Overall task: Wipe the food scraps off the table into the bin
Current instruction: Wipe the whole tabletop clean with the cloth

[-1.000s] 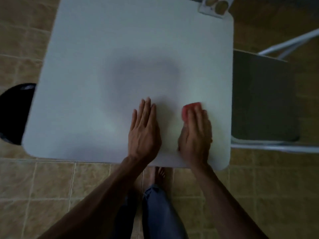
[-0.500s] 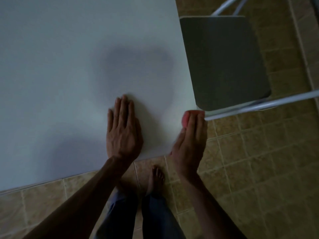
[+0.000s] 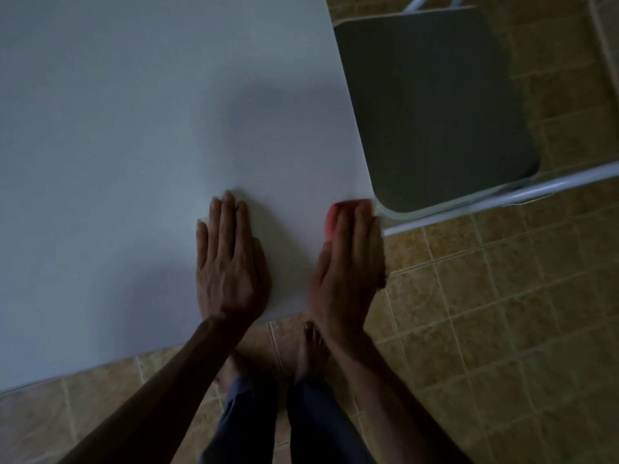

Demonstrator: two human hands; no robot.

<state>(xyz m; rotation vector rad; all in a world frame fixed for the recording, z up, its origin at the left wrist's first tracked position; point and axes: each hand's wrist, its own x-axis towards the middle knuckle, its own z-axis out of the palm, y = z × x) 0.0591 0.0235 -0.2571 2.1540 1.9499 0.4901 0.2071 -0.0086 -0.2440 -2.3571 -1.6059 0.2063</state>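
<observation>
Right hand (image 3: pixel 348 266) is pressing a pink cloth (image 3: pixel 332 218) flat at the table (image 3: pixel 134 128) corner, left hand (image 3: pixel 231 262) lying open, empty. No scraps showing, bin's out of view, so probably nearly done.

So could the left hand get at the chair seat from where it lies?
Probably not without shifting. The left hand lies flat on the table, and the right hand, pressing a pink cloth, sits between it and the chair seat.
</observation>
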